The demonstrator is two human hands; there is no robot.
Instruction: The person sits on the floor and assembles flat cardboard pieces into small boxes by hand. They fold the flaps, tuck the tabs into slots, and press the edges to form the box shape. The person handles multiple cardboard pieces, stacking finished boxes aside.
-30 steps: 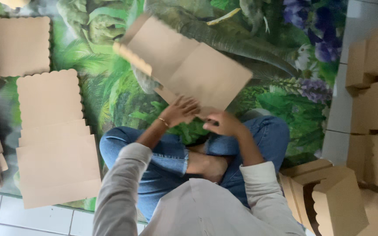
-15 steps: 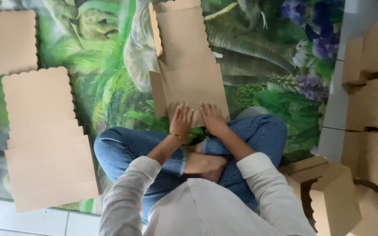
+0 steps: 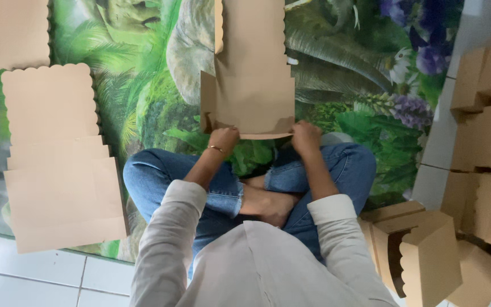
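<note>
Person: sits cross-legged in blue jeans point(image 3: 160, 176) and a light long-sleeved top, bare feet tucked between the knees.
Folded boxes, near right: an assembled brown cardboard box point(image 3: 427, 256) with a scalloped edge stands just beside the right knee; more of the same are stacked along the right edge point(image 3: 487, 142).
Flat sheets, near left: a pile of unfolded cardboard blanks point(image 3: 58, 165) lies on the mat, reaching onto the white floor tiles point(image 3: 41, 278).
Left hand point(image 3: 224, 139): fingers curled, gripping the near left corner of the cardboard blank point(image 3: 254, 85); a thin bracelet sits on the wrist.
Right hand point(image 3: 306, 136): fingers curled over the near right corner of the same blank, pinching its edge.
Cardboard blank: lies in front of the knees on the jungle-print mat point(image 3: 143, 108), its side flaps partly raised, its scalloped end pointing away.
Far left: another flat blank point(image 3: 9, 31) lies at the top corner.
</note>
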